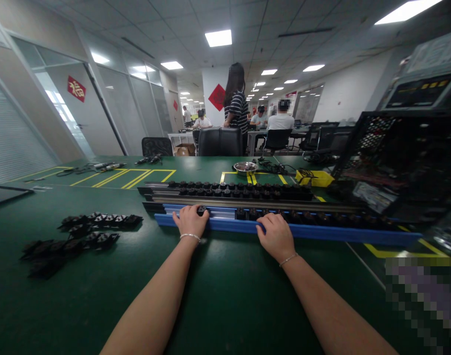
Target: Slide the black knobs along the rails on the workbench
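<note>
green table point(225, 301) | blue rail point(339, 237) | loose black pieces point(72, 246) left | metal bowl point(245, 172) | yellow bin point(323, 180)

Blue rail point(230, 225), black pieces point(253, 214), green tabletop point(232, 286), yellow tape lines point(109, 179), dark shirt point(237, 109) with white stripes

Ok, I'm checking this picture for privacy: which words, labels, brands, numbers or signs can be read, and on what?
"福": red diamond sign on the door at left.
Too blurred: smaller red sign farther back; red diamond on the pillar; equipment at upper right.
None readable on the blue rail.
</note>
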Available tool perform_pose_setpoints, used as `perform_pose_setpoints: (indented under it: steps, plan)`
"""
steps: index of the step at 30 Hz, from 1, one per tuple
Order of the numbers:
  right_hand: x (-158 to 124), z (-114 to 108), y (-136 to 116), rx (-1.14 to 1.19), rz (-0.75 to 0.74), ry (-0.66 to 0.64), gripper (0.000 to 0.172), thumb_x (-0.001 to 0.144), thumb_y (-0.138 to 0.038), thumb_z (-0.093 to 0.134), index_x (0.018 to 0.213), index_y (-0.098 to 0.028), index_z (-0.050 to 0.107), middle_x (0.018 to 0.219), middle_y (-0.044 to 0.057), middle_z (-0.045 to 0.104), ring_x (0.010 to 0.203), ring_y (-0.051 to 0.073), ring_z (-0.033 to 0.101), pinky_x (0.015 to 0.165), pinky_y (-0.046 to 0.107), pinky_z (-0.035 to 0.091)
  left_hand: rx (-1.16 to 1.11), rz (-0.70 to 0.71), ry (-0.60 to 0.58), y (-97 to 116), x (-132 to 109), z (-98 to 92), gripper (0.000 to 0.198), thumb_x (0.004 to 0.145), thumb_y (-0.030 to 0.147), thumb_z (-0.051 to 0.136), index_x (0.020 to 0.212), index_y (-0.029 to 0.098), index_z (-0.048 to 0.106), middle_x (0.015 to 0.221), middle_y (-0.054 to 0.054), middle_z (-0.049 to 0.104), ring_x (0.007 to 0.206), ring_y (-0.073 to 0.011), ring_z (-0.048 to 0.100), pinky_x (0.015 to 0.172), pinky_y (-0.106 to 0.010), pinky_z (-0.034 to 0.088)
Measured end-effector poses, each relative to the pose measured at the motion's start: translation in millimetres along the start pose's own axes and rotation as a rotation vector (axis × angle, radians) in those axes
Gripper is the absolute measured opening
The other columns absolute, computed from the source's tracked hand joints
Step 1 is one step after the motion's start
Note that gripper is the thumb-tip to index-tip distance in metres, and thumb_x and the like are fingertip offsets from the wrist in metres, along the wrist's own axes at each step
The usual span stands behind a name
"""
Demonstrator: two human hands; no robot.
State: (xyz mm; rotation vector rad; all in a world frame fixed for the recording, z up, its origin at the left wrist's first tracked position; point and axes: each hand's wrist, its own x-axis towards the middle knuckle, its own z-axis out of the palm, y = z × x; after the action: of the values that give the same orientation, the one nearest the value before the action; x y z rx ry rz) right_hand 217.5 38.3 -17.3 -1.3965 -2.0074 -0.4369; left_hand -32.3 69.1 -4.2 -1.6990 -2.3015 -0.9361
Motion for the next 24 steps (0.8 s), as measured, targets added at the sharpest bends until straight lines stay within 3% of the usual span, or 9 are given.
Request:
perform_pose_setpoints:
  steps: [24]
  plan:
    - [0.4,-0.5,-0.2,0.001,-0.01,-0.005,0.015,0.081,-0.023,0.051,0.084,-0.018,0.065,0.086,0.007,0.06,0.085,0.02,0.047,0.072,0.033,0.036,-0.004,-0.051,0.085,-14.8,4.6,-0.8,0.035,0.077,0.038,0.05,0.105,0.024,0.065,0.102,-0.008,0.065,0.107,-0.0271,0.051,0.105,-0.054,0.02]
